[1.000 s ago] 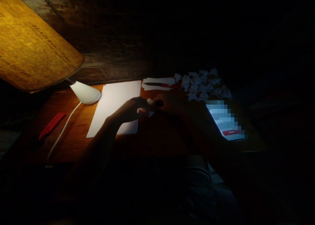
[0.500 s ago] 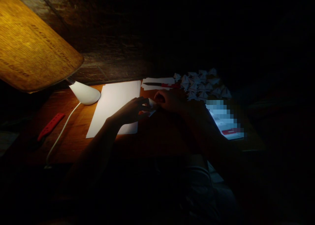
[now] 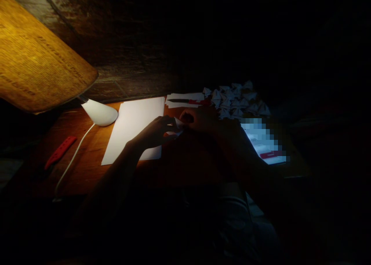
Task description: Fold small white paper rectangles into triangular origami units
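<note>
A small piece of folded white paper is held between my two hands, above the table. My left hand grips its left side, fingers bent around it, in front of the stack of white sheets. At its right edge, my right hand pinches the paper with thumb and finger curled together. Shadow hides the exact folds. Just beyond the hands, a knife with a dark blade and red handle lies on smaller cut papers.
Several folded paper pieces are heaped at the back right. A lit phone or tablet lies right of my right arm. On the left stand a lamp with a white base, its white cord and a red-handled tool.
My right hand has shifted slightly up from the paper and its fingers have curled more. The left hand's fingers have spread a little around the paper. The view has tilted slightly.
</note>
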The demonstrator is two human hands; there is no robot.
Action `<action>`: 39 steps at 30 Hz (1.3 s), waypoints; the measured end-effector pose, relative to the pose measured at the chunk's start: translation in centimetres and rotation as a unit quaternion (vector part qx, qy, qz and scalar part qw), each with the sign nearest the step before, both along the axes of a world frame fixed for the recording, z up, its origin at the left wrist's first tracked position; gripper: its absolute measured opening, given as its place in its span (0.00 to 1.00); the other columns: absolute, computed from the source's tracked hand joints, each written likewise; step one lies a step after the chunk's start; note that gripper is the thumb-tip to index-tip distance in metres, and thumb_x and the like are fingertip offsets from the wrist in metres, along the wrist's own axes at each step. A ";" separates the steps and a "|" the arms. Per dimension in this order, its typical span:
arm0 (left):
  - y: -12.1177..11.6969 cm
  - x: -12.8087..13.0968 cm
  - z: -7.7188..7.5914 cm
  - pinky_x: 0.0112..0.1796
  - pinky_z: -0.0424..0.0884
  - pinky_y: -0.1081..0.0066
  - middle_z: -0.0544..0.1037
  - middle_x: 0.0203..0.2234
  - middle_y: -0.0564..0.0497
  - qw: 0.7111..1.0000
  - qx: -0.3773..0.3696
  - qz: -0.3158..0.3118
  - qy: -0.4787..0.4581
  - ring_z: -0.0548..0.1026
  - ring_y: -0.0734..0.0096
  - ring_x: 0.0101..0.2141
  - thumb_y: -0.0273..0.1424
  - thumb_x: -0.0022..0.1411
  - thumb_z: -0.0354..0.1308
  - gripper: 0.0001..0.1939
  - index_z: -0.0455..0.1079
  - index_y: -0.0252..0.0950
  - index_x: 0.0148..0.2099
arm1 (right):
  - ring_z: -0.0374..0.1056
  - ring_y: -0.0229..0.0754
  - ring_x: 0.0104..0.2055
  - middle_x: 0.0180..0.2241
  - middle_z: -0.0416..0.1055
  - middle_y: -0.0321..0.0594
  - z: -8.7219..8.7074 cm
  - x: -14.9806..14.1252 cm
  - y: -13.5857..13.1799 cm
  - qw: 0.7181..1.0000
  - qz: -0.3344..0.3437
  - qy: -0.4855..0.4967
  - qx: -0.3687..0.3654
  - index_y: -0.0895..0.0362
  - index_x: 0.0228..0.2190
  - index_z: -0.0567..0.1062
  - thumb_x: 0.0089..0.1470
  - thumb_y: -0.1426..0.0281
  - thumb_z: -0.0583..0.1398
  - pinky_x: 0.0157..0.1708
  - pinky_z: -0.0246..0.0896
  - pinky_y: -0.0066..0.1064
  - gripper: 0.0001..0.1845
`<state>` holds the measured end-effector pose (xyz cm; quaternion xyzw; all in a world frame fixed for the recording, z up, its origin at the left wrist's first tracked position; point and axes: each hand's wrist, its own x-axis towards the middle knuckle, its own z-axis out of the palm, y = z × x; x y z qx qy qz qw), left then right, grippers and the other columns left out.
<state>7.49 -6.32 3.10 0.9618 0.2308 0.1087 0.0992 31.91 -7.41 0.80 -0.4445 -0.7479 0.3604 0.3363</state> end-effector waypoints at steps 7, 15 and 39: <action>0.2 0.4 -0.9 0.49 0.71 0.58 0.79 0.43 0.47 0.996 -0.041 0.063 -0.047 0.76 0.58 0.45 0.33 0.60 0.68 0.14 0.78 0.40 0.49 | 0.69 0.42 0.40 0.39 0.74 0.43 0.0 0.4 0.4 0.992 0.033 -0.107 0.064 0.58 0.34 0.82 0.51 0.76 0.66 0.41 0.61 0.34 0.06; 0.3 1.2 -2.2 0.46 0.70 0.58 0.78 0.39 0.47 0.985 -0.037 0.153 -0.076 0.76 0.59 0.41 0.35 0.58 0.70 0.11 0.75 0.38 0.41 | 0.70 0.44 0.42 0.40 0.75 0.43 0.0 0.3 0.0 0.990 0.026 -0.110 0.081 0.58 0.33 0.81 0.51 0.76 0.67 0.44 0.62 0.36 0.05; -0.2 1.7 -0.7 0.40 0.74 0.64 0.75 0.33 0.50 0.950 -0.042 0.126 -0.281 0.74 0.67 0.35 0.36 0.64 0.66 0.11 0.71 0.38 0.33 | 0.64 0.48 0.47 0.46 0.67 0.44 0.8 -0.2 -0.6 0.985 -0.021 -0.067 0.158 0.57 0.35 0.79 0.57 0.62 0.69 0.47 0.62 0.39 0.10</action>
